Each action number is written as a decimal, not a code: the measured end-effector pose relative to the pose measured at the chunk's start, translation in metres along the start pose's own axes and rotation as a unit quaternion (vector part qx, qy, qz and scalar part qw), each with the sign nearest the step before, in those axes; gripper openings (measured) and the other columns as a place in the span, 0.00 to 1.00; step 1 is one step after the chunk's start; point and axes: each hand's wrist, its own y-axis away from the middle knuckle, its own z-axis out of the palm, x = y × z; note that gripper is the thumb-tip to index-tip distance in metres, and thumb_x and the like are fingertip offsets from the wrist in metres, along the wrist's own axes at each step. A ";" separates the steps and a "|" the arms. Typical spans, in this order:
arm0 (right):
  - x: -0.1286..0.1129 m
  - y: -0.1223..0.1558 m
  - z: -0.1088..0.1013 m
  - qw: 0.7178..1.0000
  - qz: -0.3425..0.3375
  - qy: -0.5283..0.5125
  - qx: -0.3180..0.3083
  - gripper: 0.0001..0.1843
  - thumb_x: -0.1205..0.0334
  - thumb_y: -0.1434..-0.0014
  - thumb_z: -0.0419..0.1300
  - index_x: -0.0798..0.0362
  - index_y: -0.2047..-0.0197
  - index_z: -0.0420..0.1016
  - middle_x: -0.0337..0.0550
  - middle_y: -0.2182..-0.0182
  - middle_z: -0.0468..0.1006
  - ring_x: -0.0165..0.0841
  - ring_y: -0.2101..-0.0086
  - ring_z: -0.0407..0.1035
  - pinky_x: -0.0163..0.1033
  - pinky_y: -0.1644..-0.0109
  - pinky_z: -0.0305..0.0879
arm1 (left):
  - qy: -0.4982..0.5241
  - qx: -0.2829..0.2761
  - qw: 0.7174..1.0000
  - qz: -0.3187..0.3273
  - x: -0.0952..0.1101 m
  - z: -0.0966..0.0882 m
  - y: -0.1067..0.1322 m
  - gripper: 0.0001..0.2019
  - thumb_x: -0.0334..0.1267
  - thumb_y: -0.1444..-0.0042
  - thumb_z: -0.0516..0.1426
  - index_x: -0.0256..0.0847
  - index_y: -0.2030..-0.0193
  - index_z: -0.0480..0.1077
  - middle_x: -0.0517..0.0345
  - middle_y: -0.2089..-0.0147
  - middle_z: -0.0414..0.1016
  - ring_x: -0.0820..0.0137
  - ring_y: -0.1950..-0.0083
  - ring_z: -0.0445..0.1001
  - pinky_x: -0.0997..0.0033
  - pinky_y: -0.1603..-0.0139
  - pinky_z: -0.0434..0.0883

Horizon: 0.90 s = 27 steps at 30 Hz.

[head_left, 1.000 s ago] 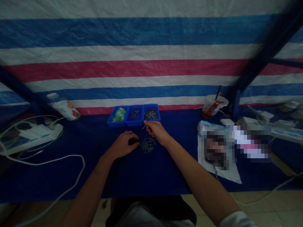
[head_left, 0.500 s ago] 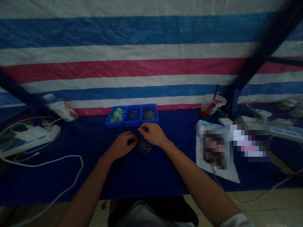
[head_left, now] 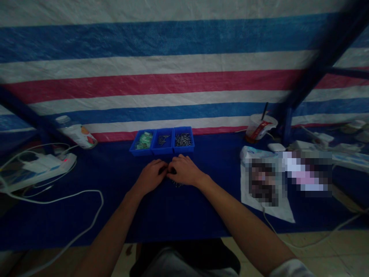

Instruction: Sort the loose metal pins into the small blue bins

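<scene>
My left hand point(head_left: 152, 176) and my right hand point(head_left: 186, 171) meet fingertip to fingertip above the blue table. Each is closed in a pinch; whatever the fingertips hold is too small and dark to make out. Under my right hand lies a pile of thin metal screws or nails point(head_left: 177, 184), mostly covered by it. Just beyond the hands stand three joined blue bins point(head_left: 162, 152). The left one has green-and-white small packets point(head_left: 144, 141), the middle one a few long metal pins or screws point(head_left: 163, 140), the right one many small metal pieces point(head_left: 183, 139).
To the left are a bottle point(head_left: 79, 134), a power strip point(head_left: 67, 163) and a loose white cable point(head_left: 99, 207). On the right sit a plastic cup with a straw point(head_left: 259, 129), a white bag point(head_left: 278, 213) under a blurred item, and more cables. A striped tarp point(head_left: 184, 61) hangs behind.
My right hand has come down and slightly left to meet my left hand, covering most of the metal pile that showed between them before. The view has shifted slightly.
</scene>
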 end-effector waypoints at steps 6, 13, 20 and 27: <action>-0.002 -0.005 0.004 0.999 0.035 -0.007 -0.006 0.06 0.58 0.40 0.62 0.51 0.63 0.78 0.45 0.60 0.76 0.39 0.57 0.65 0.45 0.53 0.57 | 0.002 0.003 1.000 0.001 -0.003 0.001 -0.001 0.09 0.35 0.37 0.50 0.41 0.62 0.72 0.54 0.60 0.75 0.64 0.58 0.73 0.63 0.56 0.68; -0.004 -0.005 0.002 0.999 0.013 0.030 -0.011 0.09 0.62 0.34 0.55 0.54 0.62 0.77 0.49 0.58 0.77 0.42 0.55 0.66 0.46 0.54 0.55 | 0.006 0.005 1.000 0.010 -0.004 0.000 -0.001 0.11 0.37 0.35 0.49 0.41 0.62 0.73 0.55 0.62 0.75 0.64 0.58 0.73 0.63 0.55 0.68; 0.001 -0.004 0.000 0.998 0.038 0.032 0.040 0.09 0.65 0.32 0.53 0.55 0.58 0.75 0.49 0.57 0.76 0.40 0.56 0.66 0.43 0.57 0.52 | 0.019 0.039 0.999 0.012 -0.002 -0.005 0.000 0.12 0.42 0.35 0.52 0.40 0.60 0.75 0.55 0.62 0.76 0.65 0.60 0.74 0.64 0.55 0.68; 0.002 -0.009 -0.001 0.986 0.077 -0.111 0.097 0.10 0.57 0.32 0.54 0.52 0.61 0.73 0.41 0.64 0.78 0.35 0.61 0.68 0.40 0.59 0.51 | 0.088 0.142 0.986 0.000 -0.003 -0.008 0.003 0.10 0.42 0.39 0.56 0.41 0.60 0.76 0.56 0.61 0.80 0.67 0.61 0.77 0.68 0.59 0.71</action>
